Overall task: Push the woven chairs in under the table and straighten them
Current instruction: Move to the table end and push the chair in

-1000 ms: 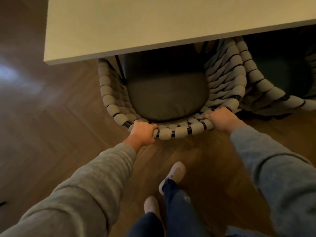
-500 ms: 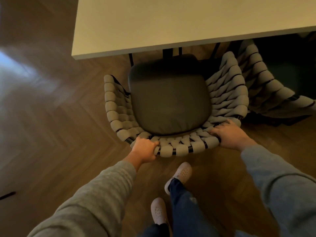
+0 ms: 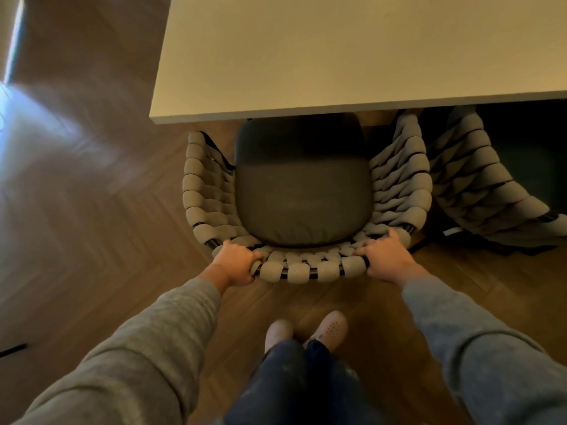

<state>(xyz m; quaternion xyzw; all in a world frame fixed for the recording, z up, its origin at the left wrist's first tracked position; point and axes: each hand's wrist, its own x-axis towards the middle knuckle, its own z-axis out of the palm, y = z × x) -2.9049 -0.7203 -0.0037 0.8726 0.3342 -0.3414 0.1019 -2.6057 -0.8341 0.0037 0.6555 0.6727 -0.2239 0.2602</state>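
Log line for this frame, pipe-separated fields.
left hand grips woven chair back rim | right hand holds same rim | seat cushion mostly out from under table | second woven chair to its right

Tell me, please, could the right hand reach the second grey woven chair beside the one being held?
Probably yes: the second grey woven chair stands just right of the right hand, nothing between, though the hand grips the nearer chair's back.
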